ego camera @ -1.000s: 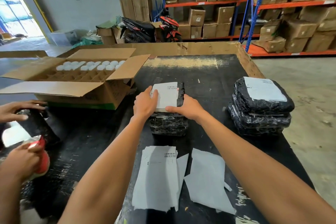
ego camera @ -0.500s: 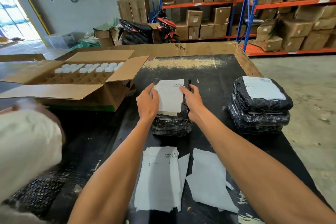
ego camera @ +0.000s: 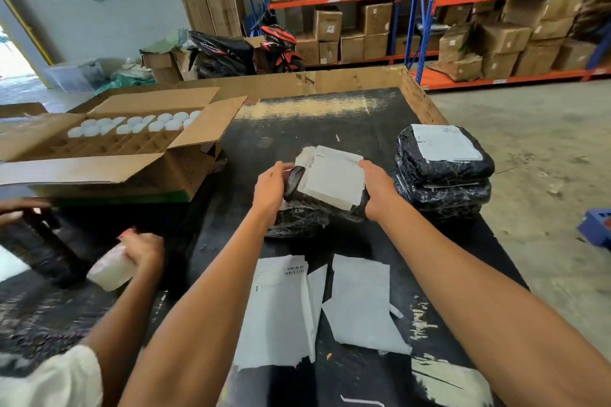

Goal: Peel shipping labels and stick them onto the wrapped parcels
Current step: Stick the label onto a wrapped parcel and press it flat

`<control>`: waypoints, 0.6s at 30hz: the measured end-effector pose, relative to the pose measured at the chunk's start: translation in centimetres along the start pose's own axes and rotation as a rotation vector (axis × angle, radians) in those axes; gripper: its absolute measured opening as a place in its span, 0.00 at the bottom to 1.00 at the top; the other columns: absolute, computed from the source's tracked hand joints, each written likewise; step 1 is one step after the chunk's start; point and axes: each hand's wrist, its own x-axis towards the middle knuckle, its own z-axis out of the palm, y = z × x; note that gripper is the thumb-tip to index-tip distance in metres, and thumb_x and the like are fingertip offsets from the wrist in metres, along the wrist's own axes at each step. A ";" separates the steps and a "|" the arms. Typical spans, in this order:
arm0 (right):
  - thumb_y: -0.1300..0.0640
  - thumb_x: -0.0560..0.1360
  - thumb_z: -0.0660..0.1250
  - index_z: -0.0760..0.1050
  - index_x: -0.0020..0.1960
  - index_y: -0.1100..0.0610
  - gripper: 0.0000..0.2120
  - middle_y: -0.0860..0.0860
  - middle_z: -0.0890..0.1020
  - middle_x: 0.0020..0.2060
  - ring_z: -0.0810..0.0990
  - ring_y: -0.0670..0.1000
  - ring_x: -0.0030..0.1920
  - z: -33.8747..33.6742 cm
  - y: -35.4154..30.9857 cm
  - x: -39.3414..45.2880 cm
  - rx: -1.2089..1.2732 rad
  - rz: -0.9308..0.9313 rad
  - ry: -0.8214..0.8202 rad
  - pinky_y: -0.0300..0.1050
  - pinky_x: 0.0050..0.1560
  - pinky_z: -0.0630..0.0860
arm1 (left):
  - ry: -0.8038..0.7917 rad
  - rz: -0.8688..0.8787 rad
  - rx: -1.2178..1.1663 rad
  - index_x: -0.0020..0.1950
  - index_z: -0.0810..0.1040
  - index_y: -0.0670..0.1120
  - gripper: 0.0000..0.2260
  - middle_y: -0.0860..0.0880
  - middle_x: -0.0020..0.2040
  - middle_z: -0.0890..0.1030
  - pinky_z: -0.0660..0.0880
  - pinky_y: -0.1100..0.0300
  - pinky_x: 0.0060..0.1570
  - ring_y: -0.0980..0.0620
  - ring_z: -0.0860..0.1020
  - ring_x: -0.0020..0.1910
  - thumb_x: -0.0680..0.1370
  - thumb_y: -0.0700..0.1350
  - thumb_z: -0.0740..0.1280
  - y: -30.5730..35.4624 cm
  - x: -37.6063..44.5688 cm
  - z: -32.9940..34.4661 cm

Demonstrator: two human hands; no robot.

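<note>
**Q:** What did each hand have hold of?

**A:** From my remote feed, the left hand (ego camera: 269, 187) gripped the left end of the black wrapped parcel (ego camera: 325, 205), fingers curled round its edge. The right hand (ego camera: 378, 190) gripped the right end, fingers wrapped over the far side (the fingertips themselves were hidden behind the parcel). I recorded both sets of fingers as clenched on the parcel.

**Q:** Where was the parcel?

**A:** It was tilted between the two hands, near the middle of the black desk (ego camera: 330, 119), resting on or just above a second black parcel (ego camera: 297, 223); I could not tell whether they touched. A white shipping label (ego camera: 332, 182) lay on its upper face.

**Q:** And the labelled stock?

**A:** A stack of wrapped parcels (ego camera: 443, 182) sat just to the right of the right hand, the top one bearing a label (ego camera: 444, 144).

**Q:** Anything nearer the operator?

**A:** A sheet with a barcode (ego camera: 281, 307) and blank backing papers (ego camera: 362, 304) lay on the desk between the forearms.

**Q:** The left side?

**A:** An open cardboard box (ego camera: 139, 172) held rows of white caps (ego camera: 132, 122). A second person's hand (ego camera: 143, 249) held a whitish object (too blurred to identify).
</note>
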 end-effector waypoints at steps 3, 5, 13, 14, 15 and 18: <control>0.45 0.74 0.68 0.79 0.62 0.50 0.19 0.53 0.84 0.58 0.85 0.57 0.52 -3.1 0.2 -1.4 -0.085 0.046 -0.027 0.47 0.43 0.82 | -0.047 0.300 0.564 0.64 0.82 0.46 0.15 0.46 0.64 0.82 0.73 0.53 0.61 0.46 0.79 0.62 0.85 0.47 0.58 -2.2 -0.1 0.1; 0.41 0.69 0.71 0.81 0.59 0.49 0.21 0.52 0.83 0.59 0.83 0.58 0.57 -5.5 0.3 -2.3 -0.161 0.083 -0.031 0.53 0.57 0.80 | -0.090 0.452 0.887 0.69 0.78 0.45 0.16 0.46 0.69 0.78 0.69 0.49 0.66 0.44 0.75 0.68 0.85 0.47 0.58 -3.3 -0.2 0.6; 0.46 0.71 0.75 0.76 0.66 0.46 0.24 0.55 0.85 0.57 0.86 0.60 0.55 -17.1 1.6 -5.5 -0.229 0.089 -0.071 0.67 0.57 0.80 | -0.012 0.242 1.163 0.82 0.54 0.50 0.27 0.47 0.83 0.50 0.39 0.34 0.75 0.44 0.46 0.82 0.85 0.59 0.47 -4.6 -4.7 4.2; 0.47 0.71 0.75 0.74 0.67 0.45 0.25 0.55 0.85 0.57 0.86 0.60 0.55 -18.6 1.6 -5.7 -0.234 0.073 -0.030 0.67 0.56 0.80 | 0.022 0.254 1.141 0.81 0.57 0.50 0.25 0.46 0.83 0.52 0.42 0.32 0.75 0.43 0.48 0.82 0.85 0.57 0.48 -4.5 -5.1 4.7; 0.46 0.70 0.76 0.73 0.67 0.43 0.27 0.54 0.85 0.58 0.85 0.59 0.56 -19.9 1.6 -5.9 -0.233 0.058 0.011 0.66 0.57 0.81 | 0.043 0.263 1.124 0.80 0.60 0.50 0.23 0.45 0.82 0.55 0.44 0.30 0.75 0.42 0.51 0.81 0.85 0.55 0.50 -4.4 -5.5 5.0; 0.44 0.67 0.77 0.73 0.68 0.44 0.32 0.53 0.83 0.61 0.83 0.58 0.59 -23.5 1.3 -6.0 -0.237 0.036 0.118 0.59 0.59 0.81 | 0.032 0.241 1.125 0.77 0.63 0.48 0.22 0.44 0.79 0.62 0.47 0.29 0.73 0.41 0.56 0.79 0.84 0.53 0.52 -4.2 -6.5 6.3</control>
